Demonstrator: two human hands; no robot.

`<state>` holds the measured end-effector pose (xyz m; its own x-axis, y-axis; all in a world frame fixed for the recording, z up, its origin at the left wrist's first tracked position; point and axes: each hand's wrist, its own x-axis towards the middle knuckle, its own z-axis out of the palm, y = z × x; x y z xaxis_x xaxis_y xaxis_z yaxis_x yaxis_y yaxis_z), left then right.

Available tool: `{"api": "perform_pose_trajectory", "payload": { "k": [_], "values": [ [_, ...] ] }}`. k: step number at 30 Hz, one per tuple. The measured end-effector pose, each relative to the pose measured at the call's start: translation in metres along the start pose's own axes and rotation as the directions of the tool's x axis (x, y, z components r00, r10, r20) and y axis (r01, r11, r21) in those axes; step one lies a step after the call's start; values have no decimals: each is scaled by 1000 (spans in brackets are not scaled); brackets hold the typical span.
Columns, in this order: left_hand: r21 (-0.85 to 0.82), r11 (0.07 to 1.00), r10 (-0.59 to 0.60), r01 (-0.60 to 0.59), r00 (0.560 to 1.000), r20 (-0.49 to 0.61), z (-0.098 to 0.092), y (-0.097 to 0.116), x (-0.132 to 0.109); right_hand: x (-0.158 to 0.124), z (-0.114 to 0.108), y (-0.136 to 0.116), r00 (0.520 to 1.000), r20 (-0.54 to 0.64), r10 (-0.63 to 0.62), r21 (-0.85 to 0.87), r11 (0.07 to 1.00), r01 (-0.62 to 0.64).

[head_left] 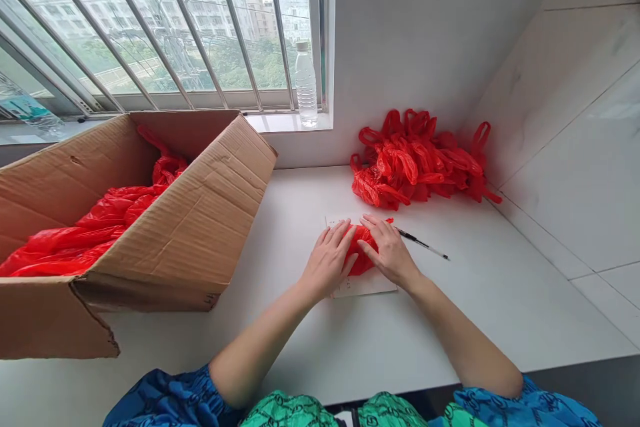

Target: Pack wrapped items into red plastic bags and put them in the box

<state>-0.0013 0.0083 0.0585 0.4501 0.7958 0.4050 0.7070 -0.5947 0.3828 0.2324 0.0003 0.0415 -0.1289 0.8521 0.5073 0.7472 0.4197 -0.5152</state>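
A crumpled red plastic bag [362, 265] lies on a white sheet of paper [370, 287] on the counter. My left hand [330, 257] rests on the bag's left side, fingers stretched out and lying flat. From the right, my right hand [387, 250] presses on the same bag, its fingers also extended. Between the two hands the red plastic shows, while its outer edges are partly covered by my fingers. Just beyond my right hand, a black pen [425, 243] lies across the counter, its near end close to the fingers.
An open cardboard box [195, 227] with red plastic bags [105, 213] inside stands at the left. Several knotted red bags [420, 163] are heaped against the wall at the back right. A water bottle [306, 87] stands on the sill by the barred window; another bottle [30, 110] lies tilted at far left.
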Motion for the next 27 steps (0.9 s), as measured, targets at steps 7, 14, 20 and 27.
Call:
{"api": "perform_pose_trajectory", "payload": {
  "k": [7, 14, 20, 27],
  "values": [
    [143, 983, 71, -112, 961, 267, 49, -18, 2, -15, 63, 3, 979, 196, -50, -319, 941, 112],
    [110, 989, 65, -97, 962, 264, 51, -26, -3, -16, 66, 2, 977, 212, -21, -320, 943, 90],
    [90, 992, 68, -94, 964, 257, 54, -27, -3, -17, 65, 1, 976, 219, -10, -308, 948, 79],
    [90, 993, 52, -78, 964, 261, 54, -26, -4, -17, 65, 0, 974, 227, 7, -298, 953, 62]
  ]
}}
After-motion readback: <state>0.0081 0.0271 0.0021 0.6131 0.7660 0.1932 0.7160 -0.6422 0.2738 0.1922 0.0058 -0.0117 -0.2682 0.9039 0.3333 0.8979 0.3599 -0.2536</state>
